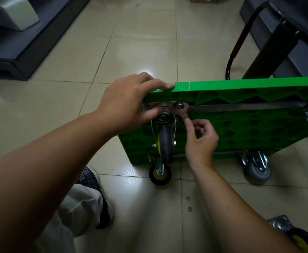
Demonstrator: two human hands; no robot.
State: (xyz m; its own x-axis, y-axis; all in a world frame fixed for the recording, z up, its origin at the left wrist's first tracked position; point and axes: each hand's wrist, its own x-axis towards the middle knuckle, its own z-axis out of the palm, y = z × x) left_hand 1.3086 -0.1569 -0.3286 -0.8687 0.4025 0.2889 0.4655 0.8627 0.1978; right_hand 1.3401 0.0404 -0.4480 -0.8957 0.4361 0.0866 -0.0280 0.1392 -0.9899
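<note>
A green plastic trolley deck [241, 128] stands on its edge on the tiled floor, underside toward me. A caster wheel [165, 143] with a metal mounting plate [183, 108] sits at the deck's upper left corner. My left hand [129, 101] grips that corner, fingers over the top edge and thumb pressed against the caster's swivel head. My right hand [200, 137] has curled fingers, with fingertip and thumb pinching at the plate's lower right corner; what they pinch is hidden. A bolt head [179, 105] shows on the plate.
Two small nuts or washers [188, 198] lie on the floor tiles below. A loose caster [295, 234] lies at bottom right. Two more casters [160, 173] [257, 167] rest on the floor under the deck. The trolley's black handle [241, 39] and dark furniture stand behind; my shoe [89, 177] is at left.
</note>
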